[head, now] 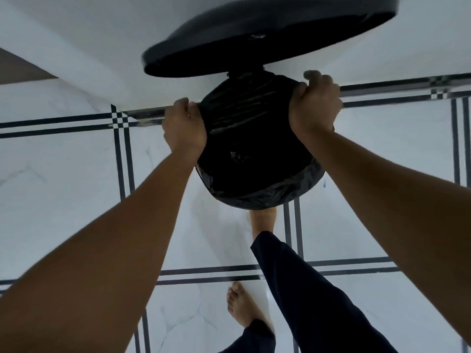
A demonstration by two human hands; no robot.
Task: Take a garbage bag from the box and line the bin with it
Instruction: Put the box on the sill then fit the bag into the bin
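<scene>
A round bin stands on the floor below me with its black lid (270, 34) tipped up and open at the far side. A black garbage bag (252, 149) sits inside it, and its edge is folded over the near rim (260, 197). My left hand (184, 126) grips the bag's edge at the left side of the rim. My right hand (314, 103) is closed on the bag's edge at the right side. The bin's body is hidden under the bag. No box is in view.
The floor is white marble tile with black double lines (122, 154). A white wall (102, 47) rises just behind the bin. My right foot (263, 220) is under the bin's near edge and my left bare foot (242, 304) stands further back.
</scene>
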